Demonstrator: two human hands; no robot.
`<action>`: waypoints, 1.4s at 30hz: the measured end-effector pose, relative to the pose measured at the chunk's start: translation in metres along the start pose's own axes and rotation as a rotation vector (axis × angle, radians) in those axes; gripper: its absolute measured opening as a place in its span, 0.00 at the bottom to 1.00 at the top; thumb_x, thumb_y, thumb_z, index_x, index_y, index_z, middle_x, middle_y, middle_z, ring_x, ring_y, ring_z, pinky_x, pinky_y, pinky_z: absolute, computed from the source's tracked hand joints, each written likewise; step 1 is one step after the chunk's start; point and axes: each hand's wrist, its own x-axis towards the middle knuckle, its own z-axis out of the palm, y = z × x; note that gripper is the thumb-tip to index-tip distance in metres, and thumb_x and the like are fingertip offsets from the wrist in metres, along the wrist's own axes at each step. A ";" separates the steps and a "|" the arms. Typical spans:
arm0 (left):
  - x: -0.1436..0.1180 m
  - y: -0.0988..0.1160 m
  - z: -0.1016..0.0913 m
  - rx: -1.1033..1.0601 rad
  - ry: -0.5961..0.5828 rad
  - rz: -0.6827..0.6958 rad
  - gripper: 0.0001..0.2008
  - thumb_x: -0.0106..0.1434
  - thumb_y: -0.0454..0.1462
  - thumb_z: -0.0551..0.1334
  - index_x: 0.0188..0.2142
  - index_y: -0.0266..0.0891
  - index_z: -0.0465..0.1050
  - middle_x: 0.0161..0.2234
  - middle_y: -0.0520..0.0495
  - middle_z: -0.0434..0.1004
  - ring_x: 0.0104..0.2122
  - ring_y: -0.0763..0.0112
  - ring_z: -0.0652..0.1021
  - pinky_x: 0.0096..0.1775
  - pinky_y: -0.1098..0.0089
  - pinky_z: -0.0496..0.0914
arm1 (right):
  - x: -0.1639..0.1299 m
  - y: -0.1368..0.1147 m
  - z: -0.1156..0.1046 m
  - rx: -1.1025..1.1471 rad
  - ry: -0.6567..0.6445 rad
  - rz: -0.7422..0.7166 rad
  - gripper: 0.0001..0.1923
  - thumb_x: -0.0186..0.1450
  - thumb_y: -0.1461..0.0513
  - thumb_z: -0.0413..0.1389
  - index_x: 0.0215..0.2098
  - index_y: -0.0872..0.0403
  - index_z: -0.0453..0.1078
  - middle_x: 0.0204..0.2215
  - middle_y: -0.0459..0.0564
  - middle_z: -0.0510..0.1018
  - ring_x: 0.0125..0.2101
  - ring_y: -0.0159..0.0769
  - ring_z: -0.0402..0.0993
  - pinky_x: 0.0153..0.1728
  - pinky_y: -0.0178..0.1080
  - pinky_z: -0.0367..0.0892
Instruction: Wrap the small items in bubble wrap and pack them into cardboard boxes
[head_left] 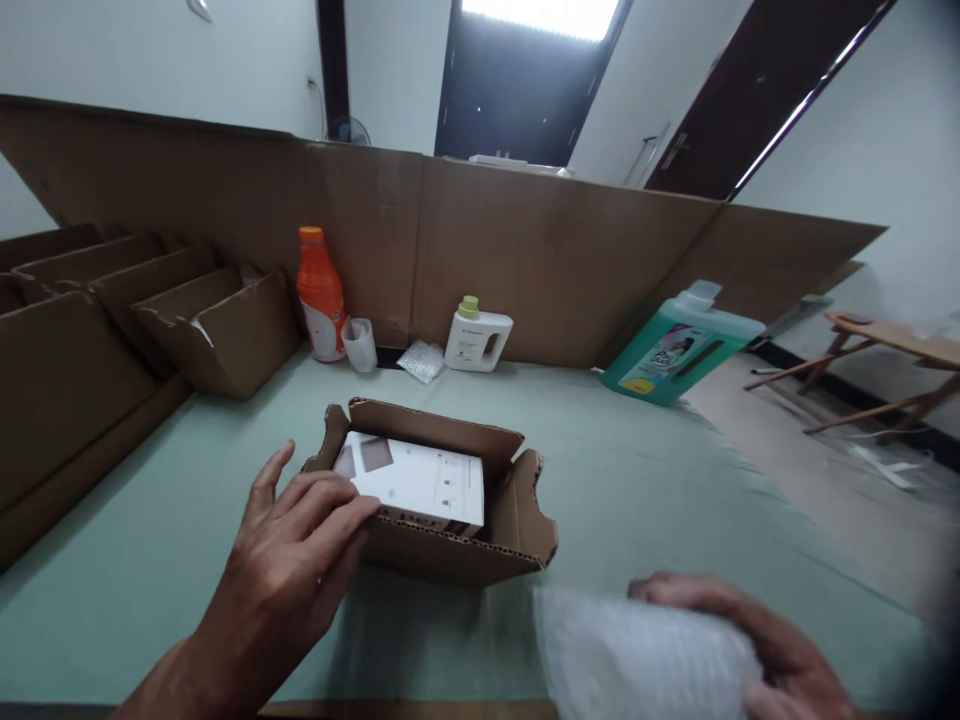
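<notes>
A small open cardboard box stands on the green cloth in front of me. Inside it sits a white printed carton, slightly tilted. My left hand lies at the box's near left side. Its fingertips touch the near rim and the carton's edge; the thumb is stretched away from the fingers. At the lower right, blurred by motion, my right hand is closed on a bundle of bubble wrap. Whether anything is wrapped inside the bundle I cannot tell.
Several open cardboard boxes stand at the left. Along an upright cardboard panel are an orange bottle, a white cup, a small bubble-wrap piece, a white jug and a leaning teal jug. A wooden stool is at right.
</notes>
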 end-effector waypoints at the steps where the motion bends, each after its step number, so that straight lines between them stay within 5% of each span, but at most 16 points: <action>1: -0.002 -0.001 -0.001 0.002 0.018 -0.012 0.11 0.66 0.30 0.59 0.46 0.43 0.73 0.38 0.48 0.80 0.40 0.64 0.79 0.65 0.44 0.55 | 0.011 -0.018 0.006 -0.037 0.075 -0.002 0.20 0.58 0.46 0.62 0.45 0.44 0.78 0.38 0.58 0.82 0.31 0.51 0.79 0.25 0.45 0.72; 3: -0.005 -0.003 -0.001 -0.016 0.033 -0.028 0.11 0.66 0.29 0.59 0.46 0.42 0.73 0.37 0.49 0.79 0.39 0.65 0.79 0.64 0.44 0.56 | 0.040 -0.054 0.026 -0.144 0.154 -0.024 0.19 0.60 0.46 0.61 0.45 0.45 0.78 0.38 0.56 0.82 0.32 0.47 0.78 0.26 0.42 0.71; 6: -0.009 -0.005 0.002 -0.056 0.041 -0.035 0.12 0.66 0.28 0.59 0.46 0.41 0.73 0.36 0.49 0.78 0.36 0.68 0.78 0.64 0.44 0.57 | 0.086 -0.094 0.058 -0.508 0.052 -0.089 0.19 0.61 0.48 0.59 0.43 0.49 0.78 0.34 0.53 0.82 0.30 0.42 0.76 0.26 0.39 0.68; 11: -0.013 -0.004 0.004 -0.100 0.073 -0.040 0.12 0.65 0.28 0.60 0.45 0.41 0.75 0.35 0.49 0.79 0.35 0.67 0.79 0.63 0.44 0.58 | 0.133 -0.126 0.094 -1.406 -0.116 -0.050 0.08 0.60 0.60 0.56 0.30 0.52 0.77 0.21 0.49 0.77 0.23 0.38 0.71 0.24 0.37 0.54; 15: -0.012 -0.005 0.002 -0.123 0.070 -0.047 0.12 0.66 0.28 0.59 0.45 0.43 0.75 0.35 0.50 0.79 0.35 0.68 0.78 0.63 0.43 0.58 | 0.149 -0.153 0.116 -1.722 -0.304 -0.011 0.08 0.57 0.64 0.58 0.19 0.53 0.72 0.16 0.48 0.73 0.19 0.35 0.68 0.23 0.36 0.48; 19: -0.011 -0.006 0.002 -0.142 0.063 -0.045 0.12 0.67 0.28 0.58 0.45 0.43 0.74 0.35 0.50 0.79 0.35 0.67 0.77 0.62 0.42 0.58 | 0.160 -0.163 0.131 -1.767 -0.422 0.017 0.08 0.56 0.65 0.59 0.20 0.52 0.74 0.19 0.48 0.76 0.21 0.36 0.70 0.23 0.36 0.49; 24: -0.011 -0.005 0.003 -0.157 0.075 -0.054 0.11 0.67 0.28 0.58 0.45 0.41 0.74 0.34 0.50 0.78 0.34 0.67 0.77 0.62 0.42 0.58 | 0.159 -0.130 0.146 -1.675 -0.500 0.083 0.09 0.57 0.68 0.59 0.21 0.53 0.75 0.21 0.52 0.79 0.22 0.39 0.74 0.24 0.37 0.54; 31: -0.011 -0.006 0.004 -0.151 0.078 -0.043 0.11 0.67 0.28 0.57 0.44 0.41 0.74 0.34 0.50 0.79 0.35 0.66 0.77 0.62 0.43 0.58 | 0.134 -0.112 0.140 -1.664 -0.466 0.014 0.07 0.64 0.62 0.57 0.34 0.53 0.78 0.28 0.55 0.83 0.28 0.44 0.79 0.24 0.37 0.58; 42: -0.009 -0.005 0.004 -0.080 0.080 -0.032 0.09 0.68 0.29 0.58 0.43 0.40 0.75 0.35 0.49 0.79 0.36 0.66 0.77 0.62 0.43 0.59 | 0.135 -0.097 0.145 -1.604 -0.566 0.120 0.15 0.67 0.63 0.51 0.35 0.59 0.80 0.34 0.63 0.84 0.36 0.48 0.82 0.32 0.39 0.67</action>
